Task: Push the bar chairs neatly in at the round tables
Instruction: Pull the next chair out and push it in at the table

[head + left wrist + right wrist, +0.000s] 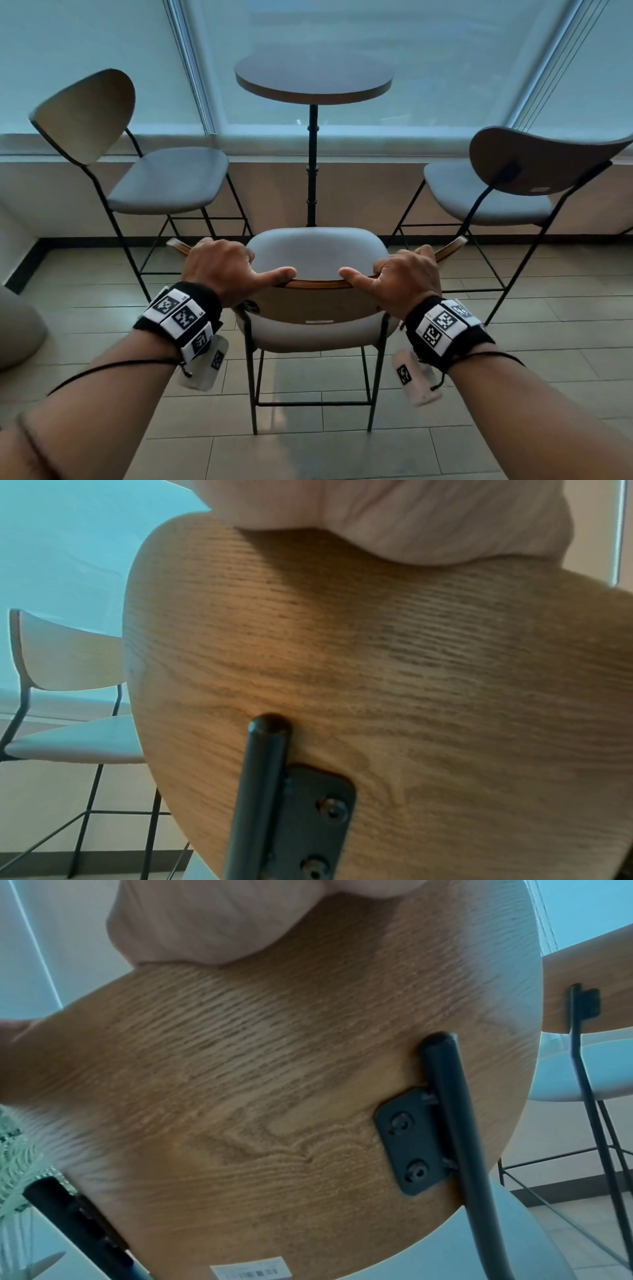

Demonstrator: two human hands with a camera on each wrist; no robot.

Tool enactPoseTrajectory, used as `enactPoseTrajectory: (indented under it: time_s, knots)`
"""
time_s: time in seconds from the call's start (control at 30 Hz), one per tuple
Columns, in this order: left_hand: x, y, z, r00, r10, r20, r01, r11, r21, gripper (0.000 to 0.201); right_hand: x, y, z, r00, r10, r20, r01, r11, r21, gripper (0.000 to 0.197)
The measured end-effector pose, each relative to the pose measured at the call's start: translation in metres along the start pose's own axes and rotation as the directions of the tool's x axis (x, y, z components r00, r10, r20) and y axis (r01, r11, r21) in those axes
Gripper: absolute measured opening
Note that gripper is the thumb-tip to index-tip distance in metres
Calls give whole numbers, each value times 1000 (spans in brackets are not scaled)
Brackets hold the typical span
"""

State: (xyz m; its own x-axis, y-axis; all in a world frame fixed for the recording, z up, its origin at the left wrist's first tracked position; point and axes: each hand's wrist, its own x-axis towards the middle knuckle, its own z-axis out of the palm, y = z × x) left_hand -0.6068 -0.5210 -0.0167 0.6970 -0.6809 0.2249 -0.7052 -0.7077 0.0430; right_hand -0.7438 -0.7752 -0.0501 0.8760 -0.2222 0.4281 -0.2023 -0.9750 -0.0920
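Observation:
A bar chair with a grey seat (317, 250) and a curved wooden backrest (317, 301) stands right in front of me, facing the round table (313, 77). My left hand (226, 267) grips the top edge of the backrest left of centre, thumb lying along the rim. My right hand (404, 274) grips the same edge right of centre. The wrist views show the backrest's wood grain (377, 683) (274, 1083) from behind, with the palms (411, 520) (205, 923) pressed on top. The chair's seat front stands short of the table's pole (312, 164).
Two more bar chairs flank the table: one at the left (168, 181), one at the right (489, 192), both angled toward the table. Windows with blinds lie behind. The floor is tiled, and a pale rounded object (17, 329) sits at the far left.

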Motion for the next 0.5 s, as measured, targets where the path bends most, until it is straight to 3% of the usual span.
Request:
enactPoseTrajectory:
  time_s: [0.13,0.5]
  knots:
    - [11,-4,4,1000,-12,21,11,999,32,94,11,1,2,1000,8,25,-9,1000,15,82]
    - [10,-9,8,1000,8,-20,-8,1000,-25,85,9,-3,-4,995,57,77,-62,996,60,89]
